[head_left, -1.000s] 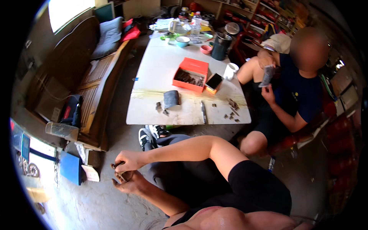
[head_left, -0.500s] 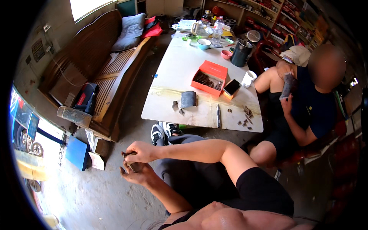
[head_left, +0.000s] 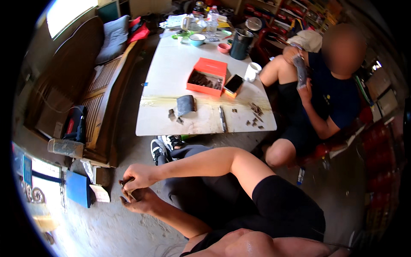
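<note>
My right hand (head_left: 142, 175) reaches across from the right, fingers curled and pinching a small dark brown piece (head_left: 127, 181). Just below it, my left hand (head_left: 140, 202) is cupped palm up around the same piece, its fingers bent and their tips dark with dirt. Both hands are close together over the floor, left of my knees. Fingers cover much of the piece, so its exact kind is hidden. On the table (head_left: 167, 83) lie a dark grey curved block (head_left: 186, 106), small dark scraps beside it, and a pen (head_left: 222, 119) at the near edge.
An open red box (head_left: 207, 77) holds brown pieces; a phone (head_left: 233, 83) and white mug (head_left: 252, 72) stand by it. More brown bits (head_left: 257, 112) lie at the right corner. A co-worker (head_left: 332, 94) sits right, holding a dark grey object. A wooden bench (head_left: 100, 107) runs along the left.
The view has shifted, so table and bench appear farther left and the table higher. My hands remain together on the brown piece, fingers slightly shifted. The co-worker keeps the same pose.
</note>
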### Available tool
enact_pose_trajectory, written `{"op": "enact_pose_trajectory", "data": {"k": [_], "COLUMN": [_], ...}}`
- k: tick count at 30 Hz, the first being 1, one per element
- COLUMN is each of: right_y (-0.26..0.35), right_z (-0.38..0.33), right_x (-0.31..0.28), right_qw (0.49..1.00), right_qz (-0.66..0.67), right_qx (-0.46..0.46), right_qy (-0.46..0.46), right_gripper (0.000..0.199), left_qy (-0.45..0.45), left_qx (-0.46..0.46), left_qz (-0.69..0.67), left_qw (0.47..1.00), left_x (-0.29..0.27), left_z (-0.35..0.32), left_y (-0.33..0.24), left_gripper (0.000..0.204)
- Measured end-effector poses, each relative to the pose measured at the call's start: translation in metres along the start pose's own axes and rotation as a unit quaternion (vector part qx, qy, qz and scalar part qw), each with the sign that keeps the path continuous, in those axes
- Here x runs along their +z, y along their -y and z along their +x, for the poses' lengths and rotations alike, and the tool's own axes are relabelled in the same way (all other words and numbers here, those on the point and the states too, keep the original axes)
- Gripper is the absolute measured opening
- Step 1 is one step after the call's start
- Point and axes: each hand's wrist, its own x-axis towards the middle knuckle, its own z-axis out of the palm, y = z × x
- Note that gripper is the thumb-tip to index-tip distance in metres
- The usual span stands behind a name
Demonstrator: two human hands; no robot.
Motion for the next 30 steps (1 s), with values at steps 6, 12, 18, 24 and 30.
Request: {"op": "enact_pose_trajectory", "data": {"k": [6,12,18,24,30], "right_y": [-0.001,0.003,0.007,0.010,0.005], "right_z": [0.002,-0.003,0.001,0.001,-0.001], "right_x": [-0.002,-0.009,-0.008,-0.007,-0.007], "right_qw": [0.999,1.000,1.000,0.998,0.999], "right_qz": [-0.031,-0.003,-0.003,0.058,0.035], "right_qx": [-0.016,-0.003,0.020,-0.006,-0.026], "right_qy": [-0.005,-0.001,0.007,-0.039,-0.011], "right_gripper": [0.034,0.034,0.030,0.028,0.026], "left_qy": [-0.010,-0.006,0.092,0.084,0.058], "left_qx": [0.030,0.032,0.033,-0.001,0.027], "left_qz": [0.019,0.030,0.030,-0.001,-0.001], "left_qw": [0.999,0.999,0.995,0.996,0.998], "left_x": [0.010,0.014,-0.001,0.006,0.006], "left_z": [-0.008,-0.014,-0.001,-0.009,-0.010], "left_y": [0.001,0.006,0.002,0.002,0.005], "left_gripper": [0.036,0.036,0.037,0.039,0.044]}}
